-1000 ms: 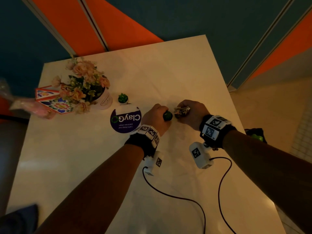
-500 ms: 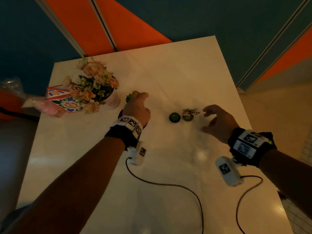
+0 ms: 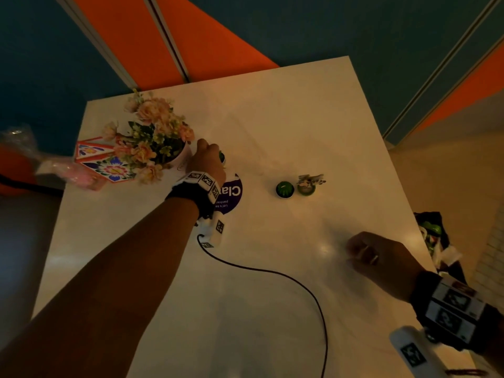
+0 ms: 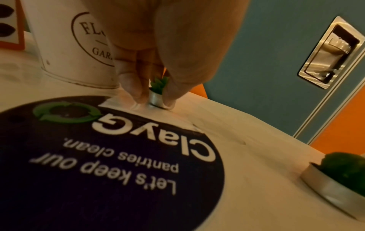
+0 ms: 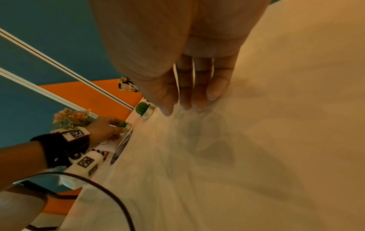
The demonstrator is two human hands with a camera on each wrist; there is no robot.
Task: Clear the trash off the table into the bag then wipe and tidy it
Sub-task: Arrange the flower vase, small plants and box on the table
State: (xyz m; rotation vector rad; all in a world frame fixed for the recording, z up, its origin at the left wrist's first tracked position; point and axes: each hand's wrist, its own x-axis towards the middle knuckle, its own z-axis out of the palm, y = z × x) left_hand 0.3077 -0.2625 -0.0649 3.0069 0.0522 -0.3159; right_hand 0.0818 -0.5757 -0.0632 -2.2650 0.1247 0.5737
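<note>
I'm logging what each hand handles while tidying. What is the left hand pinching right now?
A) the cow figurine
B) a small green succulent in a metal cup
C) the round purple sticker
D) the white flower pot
B: in the left wrist view the left hand pinches the small green succulent between its fingertips, beside the white flower pot.

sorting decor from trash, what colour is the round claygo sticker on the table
Dark purple round sticker with white lettering and a green arrow ring; clearest in the left wrist view.
</note>
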